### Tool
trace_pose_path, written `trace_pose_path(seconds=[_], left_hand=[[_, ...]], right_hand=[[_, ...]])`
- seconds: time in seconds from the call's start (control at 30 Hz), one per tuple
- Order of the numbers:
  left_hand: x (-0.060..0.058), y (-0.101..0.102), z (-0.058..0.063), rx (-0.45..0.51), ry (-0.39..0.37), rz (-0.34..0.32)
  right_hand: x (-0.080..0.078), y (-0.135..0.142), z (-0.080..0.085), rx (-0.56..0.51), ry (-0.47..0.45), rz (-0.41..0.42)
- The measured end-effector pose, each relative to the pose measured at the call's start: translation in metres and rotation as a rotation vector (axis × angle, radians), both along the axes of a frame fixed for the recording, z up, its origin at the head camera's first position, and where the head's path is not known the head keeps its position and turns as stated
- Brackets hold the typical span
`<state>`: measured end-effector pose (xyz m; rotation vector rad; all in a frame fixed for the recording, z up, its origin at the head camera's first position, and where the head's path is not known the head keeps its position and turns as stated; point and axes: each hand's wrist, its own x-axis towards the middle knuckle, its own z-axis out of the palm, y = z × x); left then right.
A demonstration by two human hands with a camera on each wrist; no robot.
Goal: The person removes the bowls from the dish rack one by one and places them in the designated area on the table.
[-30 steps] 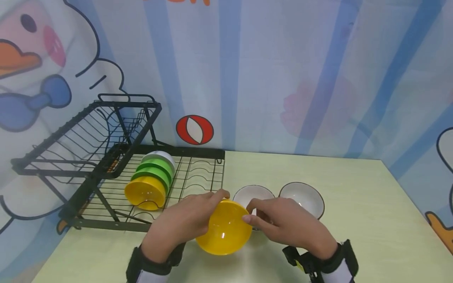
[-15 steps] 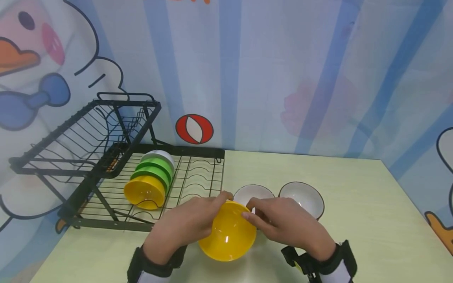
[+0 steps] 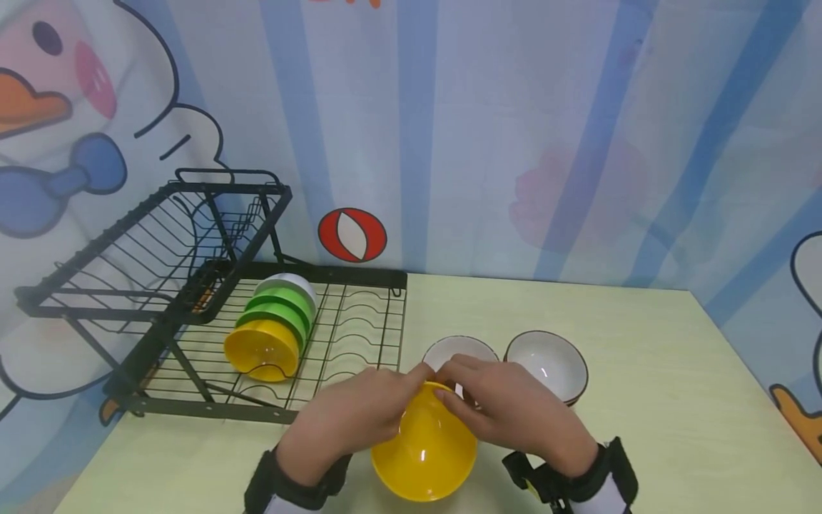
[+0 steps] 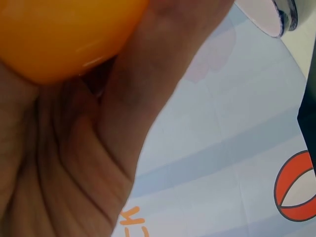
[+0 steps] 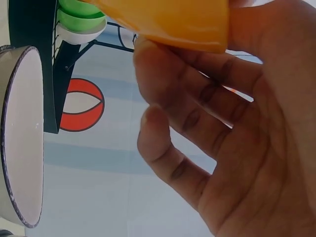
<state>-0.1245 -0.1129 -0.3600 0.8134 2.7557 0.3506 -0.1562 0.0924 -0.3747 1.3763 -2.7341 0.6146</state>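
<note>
A glossy yellow bowl (image 3: 425, 450) is held tilted above the front of the table, its inside toward the head camera. My left hand (image 3: 359, 407) grips its upper left rim; in the left wrist view the yellow wall (image 4: 64, 39) lies against the palm side of the fingers. At the upper right rim, my right hand (image 3: 514, 403) pinches the bowl between thumb and fingers. The right wrist view has the bowl's edge (image 5: 177, 24) between them, with the lower fingers loosely bent. Behind the hands are two white dark-rimmed bowls, one (image 3: 459, 348) partly hidden and one (image 3: 547, 365) farther right.
A black wire dish rack (image 3: 347, 321) with a raised upper basket (image 3: 154, 250) stands on the left of the pale table (image 3: 642, 371). Lined up on edge in it are a yellow bowl (image 3: 262, 350), green bowls (image 3: 282, 314) and a white one (image 3: 292, 280). A printed cloth (image 3: 475, 143) hangs behind.
The yellow bowl has come lower and slightly right, toward the person. My left hand has moved right, so the two hands are now closer together at its rim.
</note>
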Motion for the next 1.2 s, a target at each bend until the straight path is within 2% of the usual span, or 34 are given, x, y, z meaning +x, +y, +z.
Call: trace_pose_path(seconds=[0.63, 0.93, 1.2], left_hand=[[-0.005, 0.008, -0.010, -0.040, 0.019, -0.012], [-0.006, 0.009, -0.016, -0.024, 0.045, -0.014], [-0.005, 0.011, -0.016, -0.038, 0.030, -0.007]], right_hand=[[0.000, -0.006, -0.004, -0.012, 0.040, 0.053], [0.000, -0.008, -0.008, 0.006, 0.113, 0.064], [0.000, -0.009, -0.010, 0.014, 0.105, 0.080]])
